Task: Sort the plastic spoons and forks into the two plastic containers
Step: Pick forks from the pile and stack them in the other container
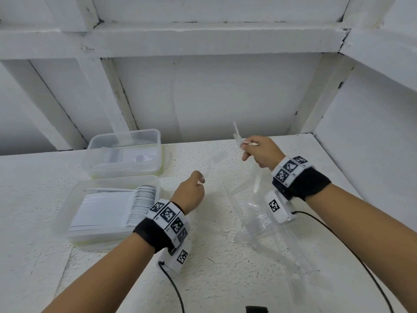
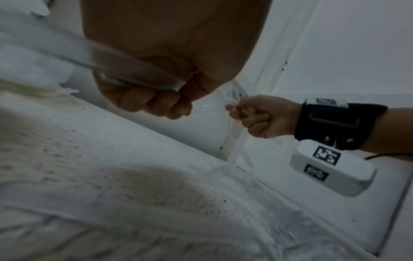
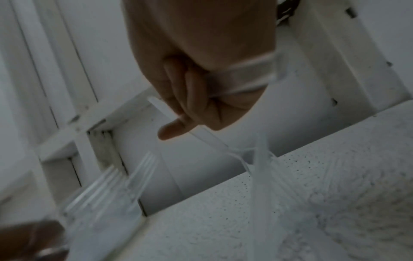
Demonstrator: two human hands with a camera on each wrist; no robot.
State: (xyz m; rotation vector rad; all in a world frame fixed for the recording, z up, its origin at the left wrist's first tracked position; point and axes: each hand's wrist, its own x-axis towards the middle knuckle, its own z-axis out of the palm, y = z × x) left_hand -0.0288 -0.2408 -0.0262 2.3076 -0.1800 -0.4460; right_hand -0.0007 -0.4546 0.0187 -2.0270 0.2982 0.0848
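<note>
Nearest, loose clear cutlery (image 1: 259,224) lies right of centre on the table (image 1: 33,199). The left hand (image 1: 190,190) grips forks (image 3: 125,178); farther right, the right hand (image 1: 259,152) grips more cutlery. Two containers (image 1: 108,213) sit left, the far one (image 1: 126,152) near the table's back edge.

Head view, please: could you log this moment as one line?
left hand: grips clear forks | right hand: grips clear cutlery | near container: stacked spoons | loose pile: on table
</note>
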